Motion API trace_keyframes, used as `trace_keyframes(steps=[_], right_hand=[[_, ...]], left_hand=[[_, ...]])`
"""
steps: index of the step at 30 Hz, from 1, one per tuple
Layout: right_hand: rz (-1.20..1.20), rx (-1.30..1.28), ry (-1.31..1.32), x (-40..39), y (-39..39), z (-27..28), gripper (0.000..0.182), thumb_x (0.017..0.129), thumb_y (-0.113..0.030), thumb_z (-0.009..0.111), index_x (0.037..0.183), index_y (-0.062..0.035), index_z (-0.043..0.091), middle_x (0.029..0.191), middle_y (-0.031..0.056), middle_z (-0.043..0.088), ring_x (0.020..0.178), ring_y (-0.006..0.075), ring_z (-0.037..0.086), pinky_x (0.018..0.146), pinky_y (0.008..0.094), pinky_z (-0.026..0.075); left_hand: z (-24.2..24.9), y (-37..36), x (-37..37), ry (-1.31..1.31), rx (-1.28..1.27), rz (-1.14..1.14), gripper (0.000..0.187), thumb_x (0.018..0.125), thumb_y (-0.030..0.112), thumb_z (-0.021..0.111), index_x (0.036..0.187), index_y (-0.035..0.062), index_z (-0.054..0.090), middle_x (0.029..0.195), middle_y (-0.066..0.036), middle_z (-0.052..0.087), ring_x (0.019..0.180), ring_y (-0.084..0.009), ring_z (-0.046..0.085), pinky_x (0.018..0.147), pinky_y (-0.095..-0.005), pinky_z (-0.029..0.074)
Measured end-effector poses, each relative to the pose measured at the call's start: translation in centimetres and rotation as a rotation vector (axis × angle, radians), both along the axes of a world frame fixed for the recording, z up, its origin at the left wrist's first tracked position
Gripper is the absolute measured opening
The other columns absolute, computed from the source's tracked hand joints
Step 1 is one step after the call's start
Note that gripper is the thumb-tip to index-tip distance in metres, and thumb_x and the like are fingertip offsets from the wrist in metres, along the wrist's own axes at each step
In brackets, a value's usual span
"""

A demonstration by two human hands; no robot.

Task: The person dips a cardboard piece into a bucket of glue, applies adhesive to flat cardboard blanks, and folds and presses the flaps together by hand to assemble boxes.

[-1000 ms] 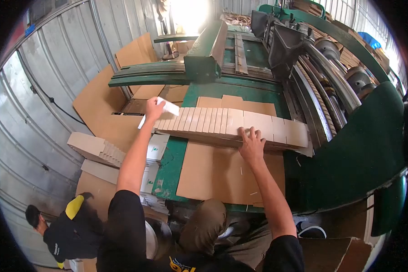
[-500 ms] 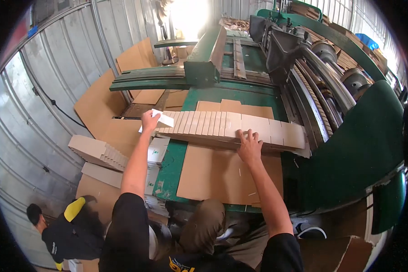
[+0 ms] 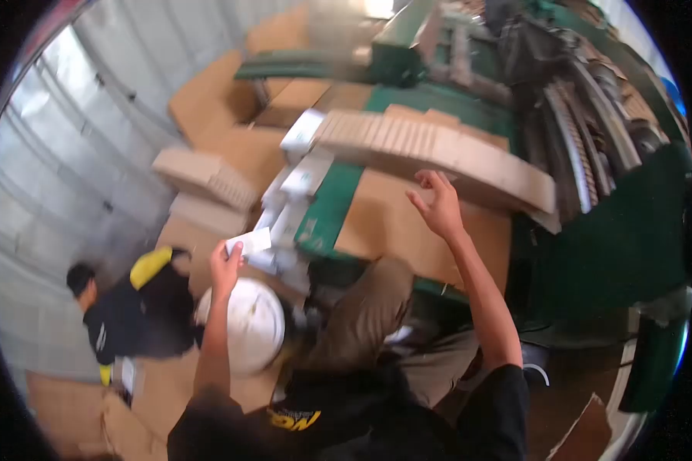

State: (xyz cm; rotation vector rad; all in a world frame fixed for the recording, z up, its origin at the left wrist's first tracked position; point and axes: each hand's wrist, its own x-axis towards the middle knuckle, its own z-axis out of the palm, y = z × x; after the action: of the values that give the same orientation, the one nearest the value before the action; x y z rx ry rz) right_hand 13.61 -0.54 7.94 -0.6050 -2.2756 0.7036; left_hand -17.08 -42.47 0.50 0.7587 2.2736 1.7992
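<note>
Clock directions are from the centre of the view. At nine o'clock, the left hand (image 3: 224,265) grips a small white piece (image 3: 255,240) between thumb and fingers. At two o'clock, the right hand (image 3: 440,206) is open, fingers loosely bent, near a long row of packed cardboard pieces (image 3: 492,161); whether they touch is unclear. A flat brown sheet (image 3: 369,223) lies below the row. A round white top (image 3: 246,326) sits toward half past seven, with another person (image 3: 142,311) at eight.
</note>
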Motion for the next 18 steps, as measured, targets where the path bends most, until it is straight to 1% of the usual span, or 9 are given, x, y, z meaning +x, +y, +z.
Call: trace_keyframes(steps=[1,4,5,9,11,13,14,16,18], right_hand=[[0.057,-0.039,-0.032,0.3,-3.4,-1.7,0.04,0.09,-0.026,0.077,0.125,-0.0093,0.067,0.11,0.0141,0.069,0.103,0.0329,0.066,0.1,0.0435,0.053],[0.318,-0.923,0.092,1.8,-8.6,-7.6,0.046,0.1,-0.034,0.071,0.133,-0.0016,0.067,0.121,0.0091,0.073,0.115,0.0203,0.065,0.098,0.0377,0.052],[0.365,-0.923,0.081,2.4,-8.9,-6.8,0.044,0.1,-0.036,0.071,0.123,0.0012,0.072,0.113,0.0075,0.075,0.108,0.0198,0.067,0.097,0.036,0.051],[0.387,-0.734,-0.099,2.5,-10.1,-5.2,0.04,0.095,-0.038,0.075,0.108,-0.0003,0.077,0.104,0.0098,0.077,0.102,0.0203,0.069,0.094,0.0362,0.051],[0.399,-0.546,-0.113,2.2,-10.9,-4.2,0.036,0.091,-0.036,0.079,0.094,-0.0009,0.079,0.098,0.0122,0.076,0.097,0.0212,0.069,0.093,0.038,0.052],[0.35,-0.541,-0.045,2.6,-11.4,-4.1,0.034,0.09,-0.036,0.08,0.093,-0.0022,0.08,0.096,0.0108,0.076,0.095,0.0218,0.07,0.092,0.037,0.052],[0.363,-0.586,-0.012,2.8,-11.5,-4.1,0.033,0.09,-0.037,0.08,0.094,-0.0037,0.08,0.095,0.0107,0.076,0.094,0.021,0.069,0.091,0.0363,0.053],[0.331,-0.552,-0.031,3.1,-11.4,-4.3,0.031,0.091,-0.034,0.08,0.096,-0.0034,0.078,0.097,0.0117,0.074,0.099,0.022,0.069,0.094,0.0364,0.051],[0.349,-0.546,0.037,3.0,-11.4,-4.5,0.031,0.091,-0.035,0.08,0.094,-0.0033,0.077,0.097,0.0119,0.072,0.098,0.0234,0.067,0.092,0.0371,0.05]], left_hand=[[-2.7,-4.1,1.3,-0.004,-0.078,0.052,0.019,0.101,0.019,0.072,0.104,0.0,0.07,0.086,-0.002,0.069,0.069,-0.0075,0.061,0.06,-0.0242,0.049],[-7.8,-13.7,8.2,0.198,-0.386,0.256,0.016,0.096,0.012,0.071,0.101,-0.0028,0.069,0.086,-0.01,0.067,0.075,-0.0183,0.064,0.065,-0.0307,0.052],[-8.8,-14.5,9.5,0.388,-0.459,0.275,0.012,0.095,0.007,0.068,0.102,-0.003,0.069,0.088,-0.014,0.065,0.078,-0.0237,0.065,0.066,-0.0329,0.051],[-11.5,-16.1,13.1,0.353,-0.375,0.278,0.016,0.093,0.008,0.067,0.104,-0.0025,0.071,0.093,-0.018,0.062,0.087,-0.0346,0.063,0.08,-0.0415,0.052],[-13.1,-16.4,14.2,0.518,-0.554,0.147,0.016,0.092,0.007,0.065,0.105,-0.0019,0.071,0.096,-0.019,0.06,0.095,-0.0387,0.059,0.087,-0.0468,0.05],[-15.3,-16.9,15.8,0.517,-0.578,0.056,0.021,0.089,0.008,0.064,0.107,-0.0017,0.07,0.1,-0.02,0.059,0.102,-0.042,0.056,0.093,-0.0521,0.046],[-15.1,-16.7,16.8,0.752,-0.596,-0.046,0.026,0.085,0.011,0.066,0.108,-0.0017,0.069,0.103,-0.022,0.059,0.104,-0.0439,0.056,0.095,-0.0538,0.045],[-18.3,-18.1,18.3,0.501,-0.639,0.01,0.03,0.083,0.012,0.069,0.109,-0.0004,0.066,0.111,-0.024,0.059,0.113,-0.0455,0.053,0.101,-0.0534,0.043],[-15.8,-17.2,20.1,0.425,-0.722,-0.054,0.035,0.08,0.005,0.071,0.114,-0.0004,0.064,0.109,-0.024,0.054,0.108,-0.0441,0.053,0.097,-0.0545,0.043]])
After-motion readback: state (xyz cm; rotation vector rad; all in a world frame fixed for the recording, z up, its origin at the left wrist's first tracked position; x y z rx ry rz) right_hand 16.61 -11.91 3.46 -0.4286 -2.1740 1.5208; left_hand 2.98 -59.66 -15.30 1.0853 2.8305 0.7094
